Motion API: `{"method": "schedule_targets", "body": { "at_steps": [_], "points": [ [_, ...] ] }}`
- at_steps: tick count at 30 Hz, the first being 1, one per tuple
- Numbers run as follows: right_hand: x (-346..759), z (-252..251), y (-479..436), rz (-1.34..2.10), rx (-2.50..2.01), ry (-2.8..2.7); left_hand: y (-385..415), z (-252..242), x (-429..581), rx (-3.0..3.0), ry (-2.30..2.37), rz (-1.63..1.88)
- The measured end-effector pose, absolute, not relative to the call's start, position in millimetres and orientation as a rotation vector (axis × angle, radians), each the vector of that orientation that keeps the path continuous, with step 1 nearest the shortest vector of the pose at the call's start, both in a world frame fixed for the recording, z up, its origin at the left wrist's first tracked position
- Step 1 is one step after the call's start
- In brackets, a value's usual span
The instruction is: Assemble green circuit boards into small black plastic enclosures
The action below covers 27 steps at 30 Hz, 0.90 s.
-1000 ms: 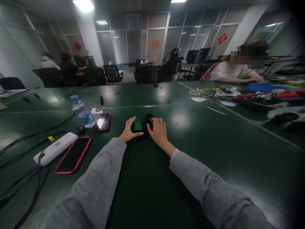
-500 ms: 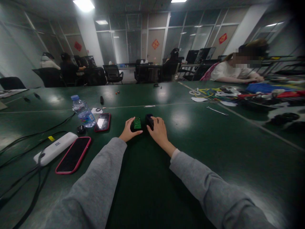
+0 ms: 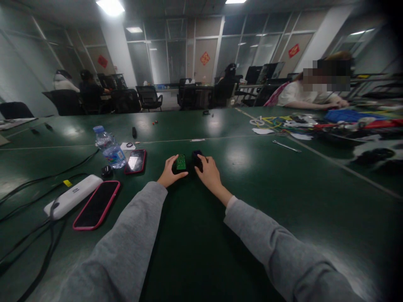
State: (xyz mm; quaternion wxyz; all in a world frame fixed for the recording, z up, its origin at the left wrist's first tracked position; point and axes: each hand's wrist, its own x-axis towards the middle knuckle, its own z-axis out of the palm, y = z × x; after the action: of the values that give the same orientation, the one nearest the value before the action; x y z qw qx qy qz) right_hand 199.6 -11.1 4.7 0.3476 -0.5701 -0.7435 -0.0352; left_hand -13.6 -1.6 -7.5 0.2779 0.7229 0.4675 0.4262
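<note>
Near the middle of the dark green table point(image 3: 189, 235) my left hand point(image 3: 170, 173) is closed around the edges of a small black-edged piece with a green circuit board point(image 3: 181, 162) facing up. Its thumb lies along the near side and its fingers along the left. Just to the right, my right hand point(image 3: 208, 171) grips a small black case point(image 3: 197, 155) from above, its fingers bent over the top. The two pieces lie side by side with a narrow gap between them. My right hand covers much of the black case, so its inside cannot be made out.
Left of my hands are a phone point(image 3: 136, 161), a water bottle point(image 3: 109, 147), a pink-edged phone point(image 3: 97, 205), a white power strip point(image 3: 74, 196) and black cables. A wrench point(image 3: 286, 146) and tangled wires lie right. A person point(image 3: 310, 94) sits at the far right.
The fingers of my right hand have shifted slightly over the black case, with the index finger now bent onto its top. My left hand and the circuit board stay in place.
</note>
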Motion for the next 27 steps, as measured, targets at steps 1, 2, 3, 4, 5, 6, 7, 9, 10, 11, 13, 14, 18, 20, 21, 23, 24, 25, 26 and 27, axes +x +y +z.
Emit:
{"method": "schedule_targets", "body": {
  "at_steps": [1, 2, 3, 4, 5, 6, 7, 9, 10, 11, 13, 14, 18, 20, 21, 23, 24, 25, 26, 27],
  "points": [
    [199.6, 4.3, -10.8, -0.096, -1.482, -1.926, -0.8, -8.7, -14.1, 1.941, 1.258, 1.143],
    [199.5, 4.0, -10.7, -0.102, -1.485, -1.921, 0.0, -9.7, -14.5, 1.94, 1.261, 1.143],
    [199.5, 4.0, -10.7, -0.11, -1.486, -1.919, 0.6, -10.5, -14.8, 1.938, 1.263, 1.146],
    [199.5, 4.2, -10.8, -0.118, -1.486, -1.919, 1.0, -11.1, -14.9, 1.937, 1.264, 1.15],
    [199.5, 4.7, -11.2, -0.128, -1.482, -1.921, 1.1, -11.2, -14.9, 1.937, 1.263, 1.153],
    [199.6, 5.3, -11.6, -0.139, -1.477, -1.924, 1.0, -11.0, -14.7, 1.938, 1.262, 1.156],
    [199.7, 6.0, -12.2, -0.15, -1.47, -1.928, 0.7, -10.6, -14.5, 1.938, 1.263, 1.159],
    [199.9, 7.3, -13.1, -0.171, -1.459, -1.931, -0.1, -9.6, -14.2, 1.93, 1.267, 1.156],
    [200.0, 7.6, -13.4, -0.179, -1.455, -1.931, -0.5, -9.2, -14.1, 1.922, 1.268, 1.151],
    [200.1, 7.7, -13.5, -0.183, -1.452, -1.932, -0.6, -9.1, -14.2, 1.912, 1.269, 1.148],
    [200.4, 7.2, -13.3, -0.178, -1.448, -1.939, -0.5, -9.4, -14.6, 1.897, 1.265, 1.142],
    [200.6, 6.7, -13.0, -0.17, -1.446, -1.944, -0.3, -9.6, -14.7, 1.896, 1.263, 1.143],
    [200.8, 4.9, -12.1, -0.14, -1.447, -1.956, -0.4, -9.3, -13.8, 1.921, 1.263, 1.153],
    [200.7, 4.7, -11.9, -0.138, -1.445, -1.955, -1.0, -8.2, -12.8, 1.927, 1.265, 1.161],
    [200.7, 4.7, -11.8, -0.137, -1.446, -1.953, -1.3, -7.7, -12.4, 1.929, 1.262, 1.168],
    [200.9, 4.6, -11.3, -0.127, -1.445, -1.948, -1.6, -7.3, -12.1, 1.934, 1.255, 1.181],
    [201.2, 4.3, -10.7, -0.116, -1.448, -1.939, -1.5, -7.4, -12.2, 1.934, 1.253, 1.181],
    [201.6, 3.8, -9.8, -0.101, -1.453, -1.925, -1.2, -7.8, -12.5, 1.932, 1.254, 1.174],
    [202.1, 3.1, -8.6, -0.081, -1.457, -1.906, -0.8, -8.4, -13.0, 1.929, 1.257, 1.166],
    [202.8, 2.3, -7.3, -0.059, -1.46, -1.883, -0.4, -9.1, -13.6, 1.924, 1.261, 1.16]
  ]
}}
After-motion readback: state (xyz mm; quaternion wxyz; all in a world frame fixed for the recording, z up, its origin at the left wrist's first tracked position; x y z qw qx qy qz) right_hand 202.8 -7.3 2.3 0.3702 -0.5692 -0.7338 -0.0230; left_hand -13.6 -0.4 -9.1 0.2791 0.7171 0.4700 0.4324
